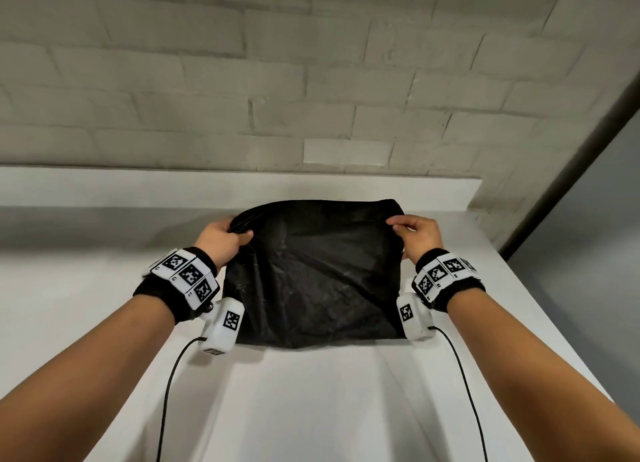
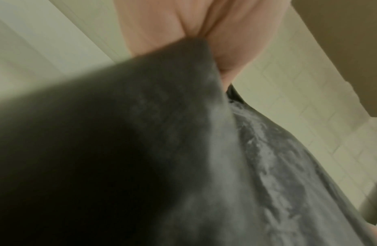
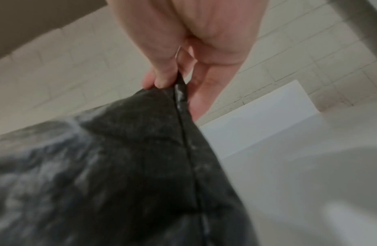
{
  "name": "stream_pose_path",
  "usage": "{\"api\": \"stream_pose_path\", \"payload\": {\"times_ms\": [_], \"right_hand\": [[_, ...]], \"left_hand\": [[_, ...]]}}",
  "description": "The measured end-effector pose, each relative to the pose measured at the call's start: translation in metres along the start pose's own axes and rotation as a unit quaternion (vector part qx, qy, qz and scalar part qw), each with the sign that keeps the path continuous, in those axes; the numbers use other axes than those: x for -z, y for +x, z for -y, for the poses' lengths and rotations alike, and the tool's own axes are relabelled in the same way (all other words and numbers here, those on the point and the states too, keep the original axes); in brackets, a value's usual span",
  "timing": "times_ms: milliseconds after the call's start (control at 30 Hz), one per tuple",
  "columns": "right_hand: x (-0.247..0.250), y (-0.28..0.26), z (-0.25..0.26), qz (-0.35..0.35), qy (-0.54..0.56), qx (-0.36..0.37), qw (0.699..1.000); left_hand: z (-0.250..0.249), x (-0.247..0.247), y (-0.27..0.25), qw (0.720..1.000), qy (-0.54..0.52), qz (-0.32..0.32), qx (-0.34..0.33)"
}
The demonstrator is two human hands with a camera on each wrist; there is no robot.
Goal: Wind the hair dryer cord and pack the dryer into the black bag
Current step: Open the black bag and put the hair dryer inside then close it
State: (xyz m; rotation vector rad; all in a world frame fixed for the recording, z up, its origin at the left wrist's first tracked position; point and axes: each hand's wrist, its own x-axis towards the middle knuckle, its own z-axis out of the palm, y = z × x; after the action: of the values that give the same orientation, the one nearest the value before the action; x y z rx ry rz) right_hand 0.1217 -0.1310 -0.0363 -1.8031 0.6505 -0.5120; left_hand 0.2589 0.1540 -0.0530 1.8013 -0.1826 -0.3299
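The black bag (image 1: 311, 274) lies on the white table, its far edge lifted. My left hand (image 1: 225, 236) pinches the bag's far left corner, and my right hand (image 1: 412, 231) pinches the far right corner. In the left wrist view the dark fabric (image 2: 141, 149) runs up into my curled fingers (image 2: 204, 36). In the right wrist view my thumb and fingers (image 3: 168, 73) pinch the bag's seam edge (image 3: 181, 93). No hair dryer or cord shows; whether it is inside the bag I cannot tell.
The white table (image 1: 311, 392) ends at a raised white ledge (image 1: 138, 184) against a pale brick wall (image 1: 311, 63). The table's right edge (image 1: 540, 305) drops to a grey floor. Thin black cables (image 1: 166, 392) hang from both wrist cameras.
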Motion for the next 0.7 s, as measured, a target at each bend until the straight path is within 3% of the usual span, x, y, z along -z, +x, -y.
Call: {"api": "stream_pose_path", "payload": {"times_ms": [400, 700], "right_hand": [[-0.021, 0.098, -0.018, 0.047, -0.077, -0.042, 0.995], [-0.029, 0.143, -0.033, 0.115, -0.146, -0.081, 0.979]], "left_hand": [[-0.018, -0.022, 0.103, 0.986, 0.164, -0.018, 0.016], [-0.012, -0.035, 0.151, 0.957, 0.282, 0.025, 0.061]]}}
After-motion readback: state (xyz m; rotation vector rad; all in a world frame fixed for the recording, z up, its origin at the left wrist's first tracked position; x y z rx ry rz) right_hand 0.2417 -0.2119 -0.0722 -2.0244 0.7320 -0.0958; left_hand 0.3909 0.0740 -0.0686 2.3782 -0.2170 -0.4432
